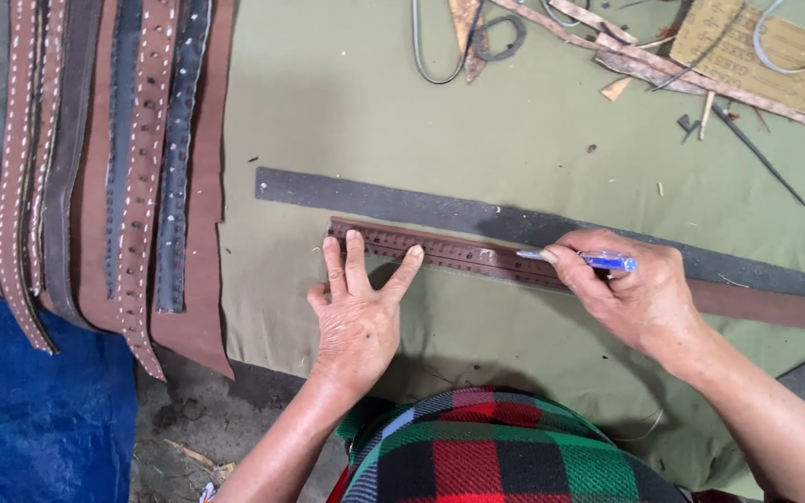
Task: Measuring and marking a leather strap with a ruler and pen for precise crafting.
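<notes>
My left hand [358, 312] presses flat with spread fingers on the left end of a brown ruler [449, 251]. The ruler lies along the near edge of a long dark grey strip [440, 212] on an olive green cloth [375, 112]. My right hand [628, 291] grips a blue and white pen [589, 260], its tip touching the ruler's upper edge near the middle. A brown strip [775, 307] continues rightward past my right hand.
Several leather belts [132, 158], some with stitching or punched holes, lie side by side at the left. A blue tarp [39, 401] covers the lower left. Scissors [477, 37], cords, scraps, a thin tool [757, 154] and sandpaper [757, 51] lie at the top.
</notes>
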